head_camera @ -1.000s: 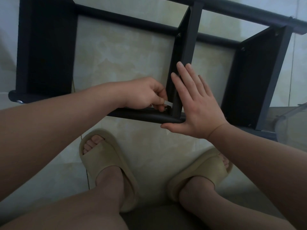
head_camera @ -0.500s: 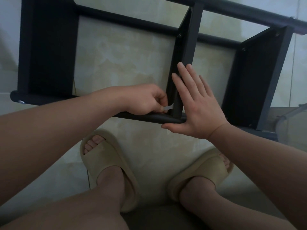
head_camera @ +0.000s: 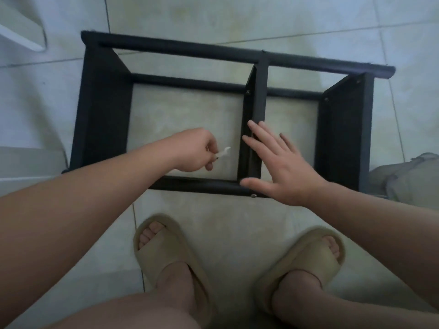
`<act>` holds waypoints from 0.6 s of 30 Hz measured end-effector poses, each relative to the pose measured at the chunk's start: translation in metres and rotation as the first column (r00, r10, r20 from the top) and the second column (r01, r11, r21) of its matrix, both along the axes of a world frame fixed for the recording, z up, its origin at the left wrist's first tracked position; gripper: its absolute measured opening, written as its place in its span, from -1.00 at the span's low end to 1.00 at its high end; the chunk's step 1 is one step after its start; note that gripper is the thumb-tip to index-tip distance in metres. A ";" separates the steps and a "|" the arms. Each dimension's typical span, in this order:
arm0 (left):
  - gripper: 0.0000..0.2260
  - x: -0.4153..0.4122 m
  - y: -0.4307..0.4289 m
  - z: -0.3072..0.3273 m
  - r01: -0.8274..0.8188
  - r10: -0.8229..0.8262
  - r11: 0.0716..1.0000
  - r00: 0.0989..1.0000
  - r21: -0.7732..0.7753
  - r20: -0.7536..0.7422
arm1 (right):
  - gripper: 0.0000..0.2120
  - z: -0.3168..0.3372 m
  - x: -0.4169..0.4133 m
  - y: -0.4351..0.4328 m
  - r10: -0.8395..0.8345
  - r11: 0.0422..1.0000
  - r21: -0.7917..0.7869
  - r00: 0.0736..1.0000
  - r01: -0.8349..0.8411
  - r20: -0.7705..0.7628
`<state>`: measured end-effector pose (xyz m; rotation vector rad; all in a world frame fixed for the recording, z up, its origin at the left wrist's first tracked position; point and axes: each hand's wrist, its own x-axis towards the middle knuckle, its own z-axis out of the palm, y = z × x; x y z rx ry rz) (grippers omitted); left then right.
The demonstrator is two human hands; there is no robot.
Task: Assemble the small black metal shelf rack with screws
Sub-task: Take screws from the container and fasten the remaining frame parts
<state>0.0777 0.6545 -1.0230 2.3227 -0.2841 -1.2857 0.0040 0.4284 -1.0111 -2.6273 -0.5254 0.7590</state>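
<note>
The black metal shelf rack (head_camera: 104, 110) lies on the tiled floor in front of my feet, with two long round rails, two end panels and a middle upright (head_camera: 257, 108). My left hand (head_camera: 194, 150) pinches a small white wrench (head_camera: 224, 152) inside the left bay, a little left of the middle upright. My right hand (head_camera: 282, 165) is flat with spread fingers, pressing against the middle upright and the near rail. A silver screw head (head_camera: 253, 196) shows on the near rail below my right thumb. Other screw heads sit at the far rail joints.
My feet in beige slippers (head_camera: 166, 255) stand just before the rack. A grey cloth-like bundle (head_camera: 408, 179) lies at the right edge, beside the right end panel. A white object (head_camera: 21, 32) sits at the upper left corner.
The view has pulled back and up, showing the whole rack. My left hand has drawn the wrench away from the joint at the middle upright, leftward. My right hand stays flat on the upright.
</note>
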 end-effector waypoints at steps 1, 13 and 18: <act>-0.84 0.008 -0.001 0.008 -0.015 0.016 1.000 0.998 -0.006 0.053 | -0.16 0.006 0.005 -0.002 -0.034 0.999 0.031 0.999 0.034 0.005; -0.97 0.126 -0.054 0.044 -0.071 0.038 0.997 0.820 0.035 0.571 | -0.30 0.016 0.142 -0.037 -0.224 0.946 -0.201 0.962 0.254 0.158; -0.89 0.149 -0.065 0.026 -0.053 -0.030 0.987 0.866 0.151 0.499 | -0.48 0.005 0.167 -0.043 -0.214 0.930 -0.273 0.967 0.246 0.141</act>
